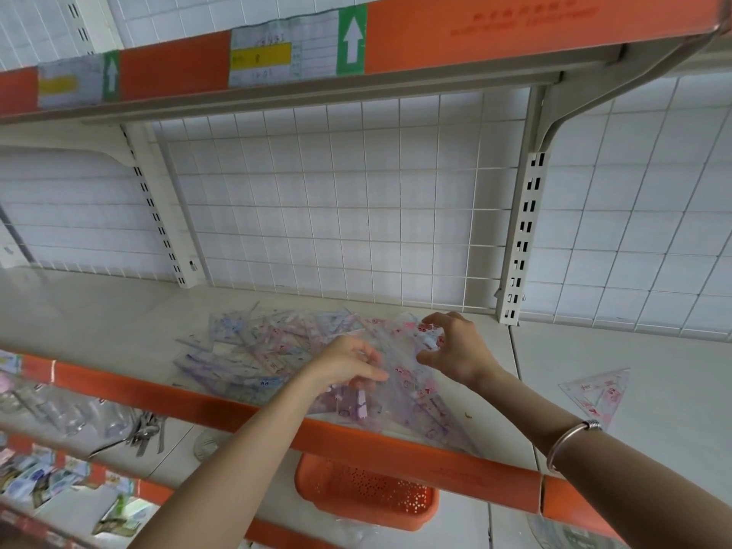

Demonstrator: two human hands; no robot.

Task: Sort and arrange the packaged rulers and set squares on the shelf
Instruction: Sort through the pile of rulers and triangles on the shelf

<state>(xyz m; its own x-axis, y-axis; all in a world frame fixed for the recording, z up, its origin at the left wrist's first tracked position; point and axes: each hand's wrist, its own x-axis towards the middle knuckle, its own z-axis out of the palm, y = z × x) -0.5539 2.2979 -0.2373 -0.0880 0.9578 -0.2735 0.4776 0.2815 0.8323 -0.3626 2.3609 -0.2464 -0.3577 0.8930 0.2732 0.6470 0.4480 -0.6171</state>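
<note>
A loose heap of clear packaged rulers and set squares (253,350) with blue, purple and pink print lies on the cream shelf (99,318). My left hand (348,364) rests on the heap's right part, fingers pinching a clear packet (400,374) at its near edge. My right hand (455,350) holds the far end of the same packet, thumb and fingers curled round it. One packaged set square (600,394) lies alone on the shelf section to the right.
An orange price rail (356,441) edges the shelf front. A wire grid panel (336,200) backs the shelf, with slotted uprights at both sides. Below hang metal utensils (144,431), an orange perforated basket (368,493) and several small packets.
</note>
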